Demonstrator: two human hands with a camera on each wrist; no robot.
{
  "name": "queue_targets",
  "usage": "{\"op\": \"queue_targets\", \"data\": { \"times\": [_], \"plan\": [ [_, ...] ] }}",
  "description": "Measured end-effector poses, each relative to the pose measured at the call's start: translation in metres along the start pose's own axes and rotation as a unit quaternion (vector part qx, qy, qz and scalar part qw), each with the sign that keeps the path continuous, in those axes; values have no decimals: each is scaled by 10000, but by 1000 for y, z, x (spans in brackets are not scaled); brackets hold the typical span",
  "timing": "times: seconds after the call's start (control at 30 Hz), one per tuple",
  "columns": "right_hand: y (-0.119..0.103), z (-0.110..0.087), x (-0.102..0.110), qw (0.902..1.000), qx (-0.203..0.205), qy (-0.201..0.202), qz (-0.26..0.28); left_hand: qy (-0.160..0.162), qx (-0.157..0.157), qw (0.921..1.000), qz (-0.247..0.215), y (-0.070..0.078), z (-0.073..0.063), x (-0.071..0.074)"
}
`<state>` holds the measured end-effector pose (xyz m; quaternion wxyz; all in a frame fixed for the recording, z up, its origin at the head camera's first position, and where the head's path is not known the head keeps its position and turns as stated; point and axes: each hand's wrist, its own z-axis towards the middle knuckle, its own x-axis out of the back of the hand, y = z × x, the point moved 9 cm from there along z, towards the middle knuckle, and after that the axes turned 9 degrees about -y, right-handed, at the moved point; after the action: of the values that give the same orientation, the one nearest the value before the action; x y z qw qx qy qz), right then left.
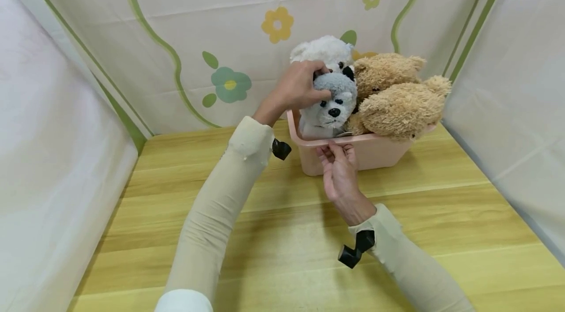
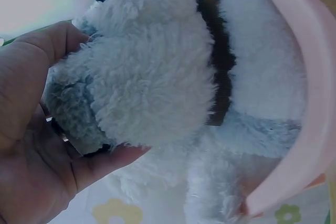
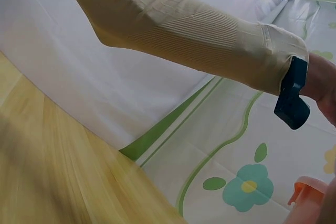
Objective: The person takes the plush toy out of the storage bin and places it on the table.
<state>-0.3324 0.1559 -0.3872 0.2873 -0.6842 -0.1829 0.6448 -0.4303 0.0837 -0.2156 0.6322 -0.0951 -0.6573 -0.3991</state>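
Observation:
A grey-and-white plush dog [image 1: 334, 101] sits upright at the left end of a pink plastic bin [image 1: 375, 152], facing forward. My left hand [image 1: 302, 85] grips its head from the left and above. The left wrist view shows thumb and fingers of the left hand [image 2: 42, 114] around the furry head of the plush dog [image 2: 152, 72], with a dark band at its neck. My right hand [image 1: 341, 172] pinches the front rim of the bin. Behind the dog is a white plush toy [image 1: 324, 49]; two tan shaggy plush toys [image 1: 403, 111] fill the right side.
The bin stands on a wood-grain table [image 1: 273, 243] near its back edge. Behind it hangs a white cloth [image 1: 212, 3] printed with flowers and green vines. White cloth panels rise on the left and right sides. Each wrist carries a small black camera mount [image 1: 358, 248].

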Motion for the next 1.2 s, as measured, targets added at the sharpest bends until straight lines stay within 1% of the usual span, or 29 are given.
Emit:
{"op": "queue_targets", "data": {
  "times": [0.17,0.37,0.6,0.8,1.0,1.2],
  "plan": [
    [-1,0,0,10000,42,-4,-17,-61,-13,10000,-51,2,3,3],
    [-1,-1,1,10000,21,-42,-46,104,39,9999,-127,6,1,13],
    [-1,-2,1,9999,49,-102,-84,165,273,9994,-146,6,-3,25],
    [-1,-3,2,9998,27,-122,-157,203,352,9990,-176,10,-7,33],
    [0,-3,2,9998,-12,-141,-138,237,525,9981,-203,13,-14,45],
    [0,-4,2,9997,9,-153,-164,210,576,9976,-319,14,-20,51]
  ]
}}
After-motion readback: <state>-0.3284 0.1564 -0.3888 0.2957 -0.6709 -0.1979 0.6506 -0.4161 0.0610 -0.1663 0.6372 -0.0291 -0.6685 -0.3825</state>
